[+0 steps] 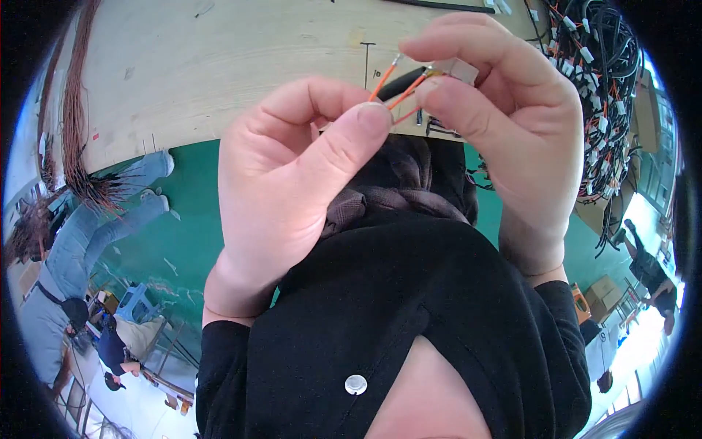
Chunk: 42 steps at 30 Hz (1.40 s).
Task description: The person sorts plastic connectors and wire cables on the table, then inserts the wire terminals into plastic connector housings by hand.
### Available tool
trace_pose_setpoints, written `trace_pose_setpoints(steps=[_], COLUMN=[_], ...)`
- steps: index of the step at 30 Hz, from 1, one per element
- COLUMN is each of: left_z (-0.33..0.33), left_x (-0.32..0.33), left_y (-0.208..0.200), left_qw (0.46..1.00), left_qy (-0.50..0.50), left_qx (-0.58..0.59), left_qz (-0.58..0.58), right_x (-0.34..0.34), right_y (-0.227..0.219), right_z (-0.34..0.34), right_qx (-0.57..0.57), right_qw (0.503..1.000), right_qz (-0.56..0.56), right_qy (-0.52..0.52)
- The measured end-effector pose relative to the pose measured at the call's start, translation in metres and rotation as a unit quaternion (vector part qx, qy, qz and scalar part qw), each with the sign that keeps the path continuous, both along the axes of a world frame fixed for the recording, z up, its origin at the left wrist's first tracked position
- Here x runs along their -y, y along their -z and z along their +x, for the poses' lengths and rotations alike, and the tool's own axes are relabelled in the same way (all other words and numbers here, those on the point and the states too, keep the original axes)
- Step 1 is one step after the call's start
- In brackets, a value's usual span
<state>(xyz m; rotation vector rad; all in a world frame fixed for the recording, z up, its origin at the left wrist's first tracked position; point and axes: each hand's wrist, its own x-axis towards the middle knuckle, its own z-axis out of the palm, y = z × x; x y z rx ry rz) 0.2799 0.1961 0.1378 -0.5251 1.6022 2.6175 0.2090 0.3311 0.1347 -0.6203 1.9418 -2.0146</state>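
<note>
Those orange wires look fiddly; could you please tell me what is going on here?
A person is working bare-handed at the edge of a pale tabletop. The left hand pinches orange wires between thumb and index finger, while the right hand holds a small pale connector. One wire's metal tip stands apart from the connector; another wire reaches it, though whether it is seated is unclear.

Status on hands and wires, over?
Left hand pinching orange wires. Right hand holding white connector, one metal tip outside it. Nothing visibly in the way.
</note>
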Motion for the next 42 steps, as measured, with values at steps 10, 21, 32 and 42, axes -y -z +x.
trace_pose_setpoints(steps=[10,21,32,42], left_z=[0.000,0.001,0.001,-0.001], left_x=[-0.004,-0.009,-0.002,-0.009], left_y=[-0.008,-0.003,0.005,-0.002], left_qw=[1.000,0.993,0.976,0.963], left_qy=[-0.015,-0.048,0.003,-0.011], left_qx=[0.019,-0.047,-0.135,-0.088], left_qz=[0.003,-0.094,-0.172,-0.255], right_x=[-0.003,-0.007,-0.009,-0.010], right_y=[-0.008,-0.003,0.003,-0.001], right_z=[-0.002,-0.004,0.001,0.006], right_qx=[0.069,0.130,0.267,0.387], right_qw=[0.996,0.989,0.958,0.905], right_qz=[0.028,-0.048,-0.106,-0.174], right_qy=[-0.050,-0.047,-0.014,-0.032])
